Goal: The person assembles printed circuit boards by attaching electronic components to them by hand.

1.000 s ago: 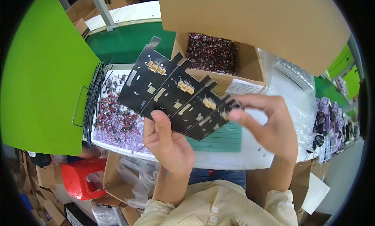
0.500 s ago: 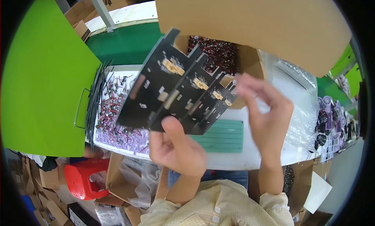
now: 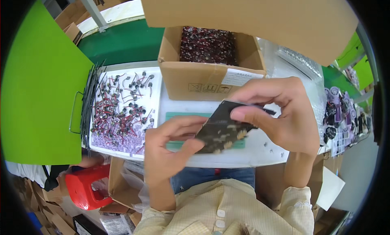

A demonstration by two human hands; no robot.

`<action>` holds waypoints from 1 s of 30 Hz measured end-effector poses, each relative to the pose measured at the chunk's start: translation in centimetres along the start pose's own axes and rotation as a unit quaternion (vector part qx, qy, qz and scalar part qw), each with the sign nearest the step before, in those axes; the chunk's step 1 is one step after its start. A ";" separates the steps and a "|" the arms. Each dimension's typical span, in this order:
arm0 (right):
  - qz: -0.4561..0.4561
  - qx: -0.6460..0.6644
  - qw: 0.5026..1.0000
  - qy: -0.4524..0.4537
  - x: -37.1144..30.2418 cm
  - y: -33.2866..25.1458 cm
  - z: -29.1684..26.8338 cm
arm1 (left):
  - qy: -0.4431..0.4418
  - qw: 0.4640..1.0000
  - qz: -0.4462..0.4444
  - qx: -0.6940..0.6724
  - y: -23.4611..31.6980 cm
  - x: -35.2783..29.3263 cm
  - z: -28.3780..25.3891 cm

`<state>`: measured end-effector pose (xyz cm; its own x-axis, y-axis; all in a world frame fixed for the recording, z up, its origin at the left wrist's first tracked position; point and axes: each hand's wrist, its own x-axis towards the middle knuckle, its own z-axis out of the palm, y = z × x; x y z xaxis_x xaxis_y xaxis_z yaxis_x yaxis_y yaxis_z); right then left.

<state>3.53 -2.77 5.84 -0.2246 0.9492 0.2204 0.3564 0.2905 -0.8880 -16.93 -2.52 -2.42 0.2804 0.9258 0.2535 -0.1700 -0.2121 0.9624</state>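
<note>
A black circuit board panel is held in front of me, tilted and partly blurred, with pale and gold components on its face. My right hand grips its upper right part, thumb on top and fingers behind. At the lower left edge, my left hand closes its thumb and fingers around the panel. Beneath it lies a green ribbed mat, partly covered by hands and board. Behind stands an open cardboard box with a dense mass of dark red-and-black small parts.
To the left, a white tray holds small wired parts and purplish pieces, beside a bundle of black thin strips. Bubble wrap and purple parts lie right. A raised box flap overhangs the back. A red stool stands below left.
The panel has come down and toward me, turned, and shows much less of its face. My right hand, free beside it before, now grips it. The tray and box are less covered.
</note>
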 end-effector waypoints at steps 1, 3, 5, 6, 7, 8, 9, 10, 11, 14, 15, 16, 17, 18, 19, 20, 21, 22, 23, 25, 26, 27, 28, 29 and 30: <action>-0.024 0.020 0.999 0.011 -0.3 0.1 -0.1 | -0.060 0.998 0.014 0.015 -1.0 -0.1 -1.0; -0.022 0.055 0.997 0.040 -0.5 -0.1 0.5 | -0.079 0.996 -0.015 0.029 -2.5 -1.1 -0.7; 0.028 0.016 0.998 0.057 -0.6 0.1 0.6 | -0.043 0.998 -0.044 0.033 -2.3 -1.8 0.4; -0.007 -0.029 0.997 0.068 -0.6 1.5 0.4 | -0.004 0.997 -0.071 0.039 -2.2 -2.0 0.8; -0.004 -0.028 0.997 0.068 -0.7 1.6 0.1 | 0.029 0.996 -0.083 -0.029 -2.0 -2.0 1.2; 0.043 -0.027 0.998 0.036 -0.8 1.7 -0.1 | 0.028 0.995 -0.087 -0.029 -1.8 -2.2 1.4; 0.088 -0.026 0.996 0.004 -0.9 1.7 -0.1 | 0.045 0.994 -0.098 -0.011 -1.6 -2.3 1.7; 0.062 -0.054 0.996 0.043 -1.2 1.7 0.3 | 0.060 0.992 -0.108 0.006 -1.3 -2.3 2.0; 0.064 -0.053 0.996 0.045 -1.7 1.6 0.7 | 0.084 0.990 -0.108 0.030 -1.0 -2.2 2.7; 0.005 -0.285 0.938 0.199 -3.5 1.8 2.3 | 0.070 0.987 -0.127 0.072 0.0 -2.3 4.5; -0.016 -0.315 0.918 0.239 -3.9 2.2 2.7 | 0.058 0.969 -0.184 0.154 1.7 -2.6 5.6; -0.039 -0.343 0.898 0.274 -4.2 2.4 3.0 | 0.052 0.974 -0.191 0.106 1.9 -2.9 6.2; -0.010 -0.336 0.894 0.297 -4.5 2.3 2.9 | 0.045 0.978 -0.197 0.059 1.9 -3.0 6.6; -0.019 -0.289 0.904 0.315 -5.0 2.4 2.3 | 0.036 0.984 -0.168 0.051 1.0 -3.1 6.4; -0.030 -0.244 0.911 0.332 -5.7 2.1 1.2 | 0.046 0.983 -0.176 0.015 0.8 -3.0 6.4; -0.006 -0.254 0.904 0.343 -7.2 2.2 -0.5 | 0.049 0.981 -0.187 -0.022 0.4 -2.7 6.4; 0.028 -0.255 0.887 0.383 -9.4 2.8 -2.2 | 0.018 0.982 -0.187 -0.036 0.0 -2.2 6.0; 0.067 -0.183 0.873 0.447 -12.0 3.0 -4.6 | 0.008 0.981 -0.188 -0.039 0.1 -2.2 6.0; 0.103 -0.177 0.850 0.485 -15.0 4.1 -7.3 | -0.004 0.979 -0.194 -0.055 -0.2 -2.5 5.8; 0.170 -0.219 0.818 0.504 -24.0 5.8 -13.6 | -0.044 0.975 -0.200 -0.088 -0.5 -2.5 6.0; 0.256 -0.252 0.786 0.503 -29.7 7.4 -16.8 | -0.050 0.974 -0.201 -0.092 -0.8 -2.4 6.4; 0.362 -0.397 0.711 0.454 -32.5 7.7 -17.4 | -0.085 0.977 -0.183 -0.067 -1.3 -2.2 7.0; 0.456 -0.523 0.610 0.382 -34.4 7.9 -17.4 | -0.115 0.979 -0.165 -0.043 -1.6 -2.1 7.6; 0.455 -0.600 0.562 0.342 -34.1 8.8 -16.4 | -0.142 0.980 -0.139 -0.017 -1.8 -2.0 8.6; 0.386 -0.533 0.650 0.381 -33.6 8.4 -15.3 | -0.182 0.978 -0.097 0.038 -2.1 -2.0 9.7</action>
<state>27.94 -30.37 -2.89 0.7633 0.5282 0.3720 0.6129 -0.7741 -0.1584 -7.94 -6.92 -4.02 0.6196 0.7818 0.0701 -0.0128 -0.0793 0.9968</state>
